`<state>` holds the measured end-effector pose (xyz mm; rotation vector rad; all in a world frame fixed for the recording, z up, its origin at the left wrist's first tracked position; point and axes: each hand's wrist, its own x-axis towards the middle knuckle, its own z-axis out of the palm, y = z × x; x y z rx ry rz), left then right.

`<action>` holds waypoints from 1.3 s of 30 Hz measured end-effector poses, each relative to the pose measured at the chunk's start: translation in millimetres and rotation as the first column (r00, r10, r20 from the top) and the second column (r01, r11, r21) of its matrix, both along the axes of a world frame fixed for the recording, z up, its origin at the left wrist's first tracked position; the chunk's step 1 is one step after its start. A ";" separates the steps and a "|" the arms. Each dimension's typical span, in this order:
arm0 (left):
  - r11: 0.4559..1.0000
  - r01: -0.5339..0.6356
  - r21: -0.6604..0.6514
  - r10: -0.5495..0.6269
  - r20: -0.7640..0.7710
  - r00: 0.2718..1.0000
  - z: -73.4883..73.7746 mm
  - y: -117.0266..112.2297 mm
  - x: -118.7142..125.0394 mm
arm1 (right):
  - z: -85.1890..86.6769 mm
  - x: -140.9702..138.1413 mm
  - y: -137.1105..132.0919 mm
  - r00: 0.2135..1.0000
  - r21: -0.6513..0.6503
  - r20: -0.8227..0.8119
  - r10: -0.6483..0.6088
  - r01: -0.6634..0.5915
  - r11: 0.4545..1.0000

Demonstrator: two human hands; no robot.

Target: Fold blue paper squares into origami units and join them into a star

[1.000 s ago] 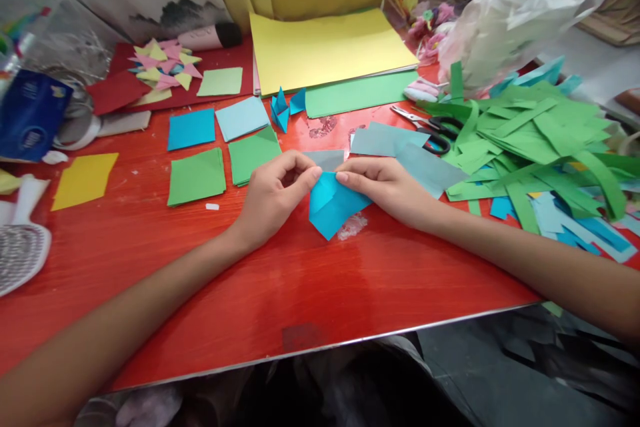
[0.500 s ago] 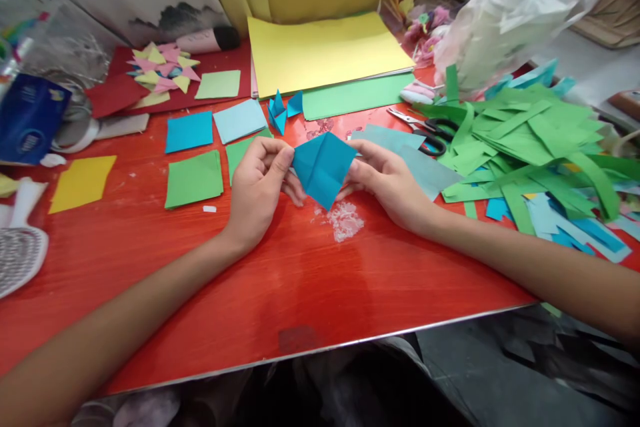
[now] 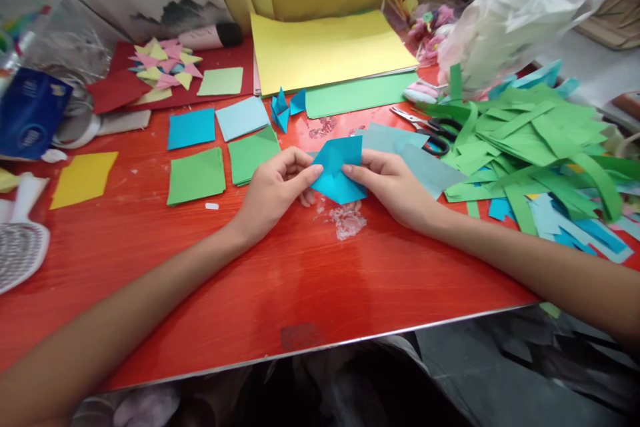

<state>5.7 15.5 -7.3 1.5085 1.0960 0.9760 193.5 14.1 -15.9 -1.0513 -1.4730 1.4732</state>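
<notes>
A folded blue paper piece [image 3: 339,172] is held just above the red table [image 3: 280,280] near its middle. My left hand [image 3: 277,187] pinches its left edge with thumb and fingers closed. My right hand [image 3: 393,183] grips its right side, thumb on top. A scuffed white patch [image 3: 347,219] on the table lies just below the paper.
Green squares [image 3: 197,175], blue squares [image 3: 191,128] and a yellow square [image 3: 83,178] lie to the left. Scissors [image 3: 431,128] and a heap of green strips [image 3: 540,140] sit to the right. Large yellow sheets [image 3: 325,48], small folded blue pieces [image 3: 283,107] and a pile of folded triangles [image 3: 163,67] lie behind.
The blue paper was lifted and turned over between both hands, then brought lower again. Now both hands pinch it closer together at the centre.
</notes>
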 end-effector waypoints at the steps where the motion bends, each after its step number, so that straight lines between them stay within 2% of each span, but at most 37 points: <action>1: 1.000 0.009 -0.004 -0.009 -0.006 1.000 0.8 -0.3 -0.2 | 0.2 0.3 -0.4 1.000 0.012 0.006 -0.020 0.020 1.000; 6: 0.996 0.064 -0.062 -0.065 -0.021 0.998 3.4 -0.9 -1.0 | 0.3 2.9 -0.1 0.987 0.104 0.035 -0.154 0.150 0.983; 10: 0.998 0.050 -0.045 -0.052 -0.047 0.998 3.7 0.3 -1.0 | 0.1 3.8 -1.0 0.977 0.148 0.116 -0.180 0.162 0.975; 14: 0.998 0.058 -0.032 -0.060 -0.099 0.993 6.0 0.4 -1.6 | 1.2 3.5 -7.0 0.956 0.261 0.138 -0.260 0.218 0.940; 17: 0.996 0.078 -0.038 -0.081 -0.092 0.992 7.4 0.1 -2.2 | 3.2 3.4 -11.6 0.949 0.301 0.166 -0.267 0.209 0.930; 20: 0.995 0.089 -0.038 -0.091 -0.067 0.994 6.4 0.6 -2.1 | 5.2 2.9 -12.6 0.948 0.299 0.177 -0.263 0.203 0.933; 23: 0.999 0.053 -0.001 -0.053 -0.039 0.998 4.0 1.7 -1.3 | 6.8 1.8 -10.3 0.955 0.248 0.153 -0.252 0.210 0.946; 28: 1.000 0.007 0.023 -0.006 -0.054 0.999 2.7 1.8 -1.1 | 7.1 0.8 -5.2 0.974 0.136 0.185 -0.132 0.107 0.985; 32: 1.000 -0.004 0.016 0.005 -0.072 0.997 3.2 0.9 -1.6 | 4.5 0.9 -3.5 0.973 0.150 0.154 -0.172 0.149 0.977; 36: 1.000 -0.001 -0.013 0.000 -0.042 0.999 4.2 0.5 -1.5 | 1.1 1.1 -3.9 0.981 0.109 0.153 -0.122 0.106 0.988; 39: 0.997 0.023 -0.067 -0.024 -0.023 0.999 6.7 -0.2 -1.4 | -0.8 0.7 -4.1 0.974 0.183 0.141 -0.175 0.148 0.972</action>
